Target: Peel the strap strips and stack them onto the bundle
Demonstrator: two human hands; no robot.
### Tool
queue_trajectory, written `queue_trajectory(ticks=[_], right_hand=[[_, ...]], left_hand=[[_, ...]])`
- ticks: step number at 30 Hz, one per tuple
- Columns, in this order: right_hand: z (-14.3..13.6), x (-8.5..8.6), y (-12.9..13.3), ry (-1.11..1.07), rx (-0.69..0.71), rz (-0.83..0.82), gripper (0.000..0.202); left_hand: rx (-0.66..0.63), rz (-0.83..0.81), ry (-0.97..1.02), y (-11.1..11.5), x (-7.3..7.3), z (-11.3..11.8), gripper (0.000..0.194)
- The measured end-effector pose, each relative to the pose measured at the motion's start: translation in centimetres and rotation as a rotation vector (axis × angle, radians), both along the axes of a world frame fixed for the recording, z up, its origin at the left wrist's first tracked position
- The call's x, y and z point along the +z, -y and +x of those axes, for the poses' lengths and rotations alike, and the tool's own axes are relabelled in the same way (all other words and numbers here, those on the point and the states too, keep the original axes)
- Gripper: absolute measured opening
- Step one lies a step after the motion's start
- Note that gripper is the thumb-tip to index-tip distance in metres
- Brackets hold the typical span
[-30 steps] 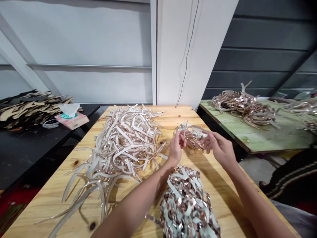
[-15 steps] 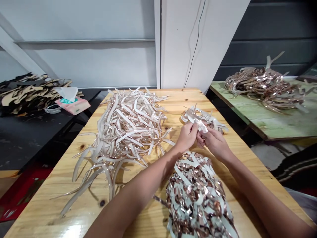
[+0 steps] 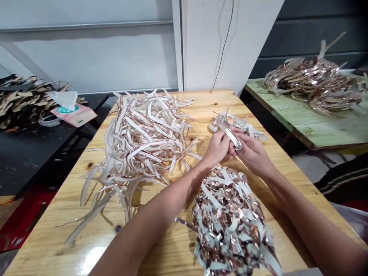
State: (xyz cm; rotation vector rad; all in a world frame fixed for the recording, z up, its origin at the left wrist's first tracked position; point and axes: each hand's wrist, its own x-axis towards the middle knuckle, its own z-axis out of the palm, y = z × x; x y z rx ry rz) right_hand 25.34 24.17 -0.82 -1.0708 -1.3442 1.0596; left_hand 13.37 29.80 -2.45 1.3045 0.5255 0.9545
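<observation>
My left hand (image 3: 217,148) is closed, pinching a shiny rose-gold and white strip (image 3: 229,133) between thumb and fingers. Close against it, my right hand (image 3: 253,152) has its fingers bent around the same strip near its lower end. Just behind both hands lies a small heap of similar strips (image 3: 247,128). Below them, between my forearms, sits a bulky bundle (image 3: 230,226) covered in short metallic and white strips. To the left spreads a large loose pile of long strips (image 3: 143,134). Some fingertips are hidden behind the strip and each other.
All this rests on a wooden table (image 3: 71,214). On a black table at left are a pink tissue pack (image 3: 76,115) and a pile of dark and tan strips (image 3: 23,101). More metallic strips (image 3: 313,84) lie on a green-topped table (image 3: 324,132) at right.
The strip between my hands now lies longer and tilted down to the right, and my right fingers have shifted along it. The camera view has tipped slightly down.
</observation>
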Motion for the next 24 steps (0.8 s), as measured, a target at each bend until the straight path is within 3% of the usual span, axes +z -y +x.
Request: queue_trajectory(ticks=[14, 18, 24], right_hand=[[0.31, -0.07, 0.29, -0.177, 0.087, -0.097, 0.028], [0.52, 0.15, 0.10, -0.178, 0.028, -0.125, 0.021], [0.39, 0.24, 0.17, -0.122, 0.036, -0.065, 0.027]], left_hand=[[-0.047, -0.132, 0.063, 0.10, 0.56, -0.15, 0.055], [-0.062, -0.118, 0.077, 0.25, 0.50, 0.04, 0.057], [-0.071, -0.059, 0.121, -0.05, 0.17, 0.30, 0.052]])
